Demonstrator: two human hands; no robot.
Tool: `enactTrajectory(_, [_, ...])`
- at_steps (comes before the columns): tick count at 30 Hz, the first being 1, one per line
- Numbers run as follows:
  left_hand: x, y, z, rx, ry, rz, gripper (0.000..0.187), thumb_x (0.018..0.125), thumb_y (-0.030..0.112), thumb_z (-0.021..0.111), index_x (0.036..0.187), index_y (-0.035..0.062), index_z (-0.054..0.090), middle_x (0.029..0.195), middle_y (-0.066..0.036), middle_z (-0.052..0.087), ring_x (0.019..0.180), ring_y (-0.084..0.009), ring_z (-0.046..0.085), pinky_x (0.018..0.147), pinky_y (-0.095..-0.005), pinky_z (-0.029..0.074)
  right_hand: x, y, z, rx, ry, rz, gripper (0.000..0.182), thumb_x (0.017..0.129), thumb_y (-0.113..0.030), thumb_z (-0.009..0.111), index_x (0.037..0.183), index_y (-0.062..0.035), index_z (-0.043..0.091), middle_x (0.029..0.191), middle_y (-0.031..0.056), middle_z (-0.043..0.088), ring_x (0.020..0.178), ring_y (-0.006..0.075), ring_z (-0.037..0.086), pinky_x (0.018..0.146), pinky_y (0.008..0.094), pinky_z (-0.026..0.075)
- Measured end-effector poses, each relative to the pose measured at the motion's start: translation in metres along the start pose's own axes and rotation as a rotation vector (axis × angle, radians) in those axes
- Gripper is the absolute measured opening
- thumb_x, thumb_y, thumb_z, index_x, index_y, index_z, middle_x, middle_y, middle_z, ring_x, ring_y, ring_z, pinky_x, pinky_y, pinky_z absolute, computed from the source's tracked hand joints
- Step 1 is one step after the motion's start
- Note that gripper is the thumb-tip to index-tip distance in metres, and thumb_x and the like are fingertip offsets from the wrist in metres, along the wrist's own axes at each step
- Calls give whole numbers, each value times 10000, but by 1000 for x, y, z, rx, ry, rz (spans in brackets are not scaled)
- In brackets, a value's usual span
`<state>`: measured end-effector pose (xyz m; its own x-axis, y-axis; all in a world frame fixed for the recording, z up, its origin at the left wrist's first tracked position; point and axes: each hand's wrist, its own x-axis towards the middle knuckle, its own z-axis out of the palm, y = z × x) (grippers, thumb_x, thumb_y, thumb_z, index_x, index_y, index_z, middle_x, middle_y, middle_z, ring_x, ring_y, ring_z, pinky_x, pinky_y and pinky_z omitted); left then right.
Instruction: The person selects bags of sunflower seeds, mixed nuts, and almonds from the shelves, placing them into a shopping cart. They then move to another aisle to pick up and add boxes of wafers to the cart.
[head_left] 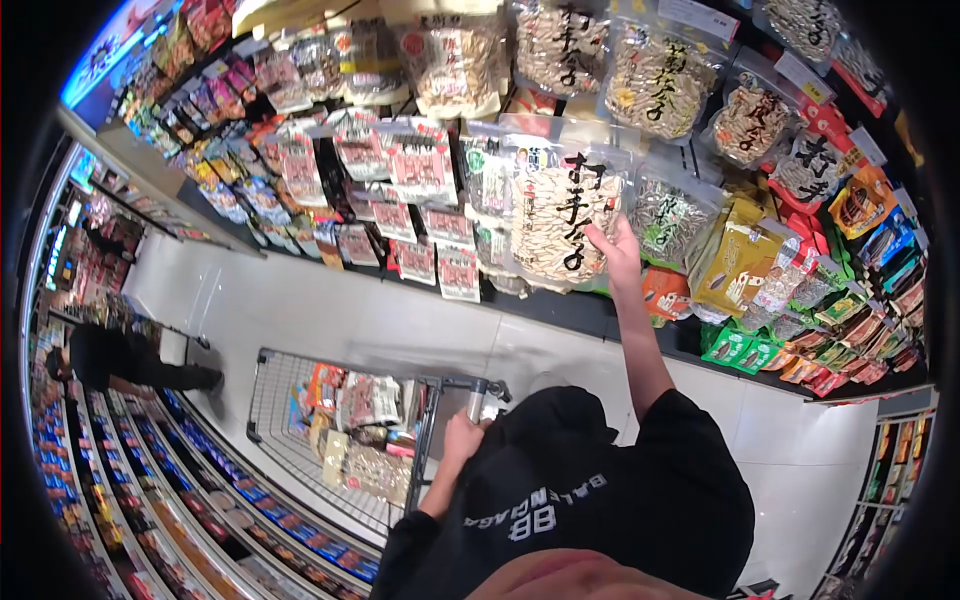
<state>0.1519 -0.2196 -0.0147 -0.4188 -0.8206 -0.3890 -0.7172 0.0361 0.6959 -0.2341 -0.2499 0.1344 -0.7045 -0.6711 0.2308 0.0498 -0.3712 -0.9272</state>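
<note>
A large clear bag of pale sunflower seeds with bold black lettering is in my right hand. The thumb lies over the bag's right edge; the other fingers are mostly hidden behind it. It is held upright in front of the shelf of snack bags. Lower down, my left hand is closed around the handle of a wire shopping cart. Several packaged snacks lie inside the cart, among them a white and red packet and a beige bag.
Hanging and standing snack bags fill the shelf ahead, with yellow bags and green packets at right. Another person in dark clothes bends at the left by a long rack. Pale floor tiles lie between.
</note>
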Motion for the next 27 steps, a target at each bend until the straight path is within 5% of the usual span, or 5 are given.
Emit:
enactTrajectory(16, [75, 34, -24, 427, 21, 11, 547, 837, 476, 626, 917, -61, 561, 722, -274, 644, 734, -454, 644, 687, -503, 522, 132, -50, 17, -18, 26, -93, 593, 862, -78, 672, 1363, 50, 383, 1308, 126, 529, 1184, 175, 499, 1038, 292, 338])
enactTrajectory(21, [92, 54, -43, 611, -270, -45, 631, 863, 522, 580, 1057, -79, 557, 942, -285, 655, 916, -433, 641, 794, -460, 520, 151, -44, 14, 55, 43, -114, 571, 831, -70, 709, 1315, 44, 429, 1253, 121, 550, 1160, 184, 505, 1014, 300, 362])
enactTrajectory(24, [130, 90, -79, 792, -793, 92, 604, 893, 491, 549, 1179, -40, 560, 1030, -237, 659, 964, -403, 635, 832, -429, 514, 154, -47, 17, 78, -4, -87, 569, 833, -73, 710, 1319, 30, 432, 1259, 107, 549, 1162, 175, 502, 1009, 300, 369])
enactTrajectory(26, [144, 161, -123, 617, -644, 448, 512, 914, 427, 543, 1239, 31, 564, 1068, -209, 658, 991, -367, 630, 851, -401, 502, 154, -43, 18, 64, -34, -123, 568, 832, -74, 712, 1321, 18, 438, 1249, 95, 557, 1151, 172, 510, 1003, 296, 369])
enactTrajectory(27, [155, 211, -138, 454, -593, 356, 435, 930, 342, 545, 1217, 16, 568, 1068, -235, 646, 1000, -322, 630, 843, -392, 493, 152, -46, 20, 48, -34, -113, 568, 832, -76, 713, 1320, 19, 439, 1247, 95, 559, 1149, 173, 512, 1003, 297, 368])
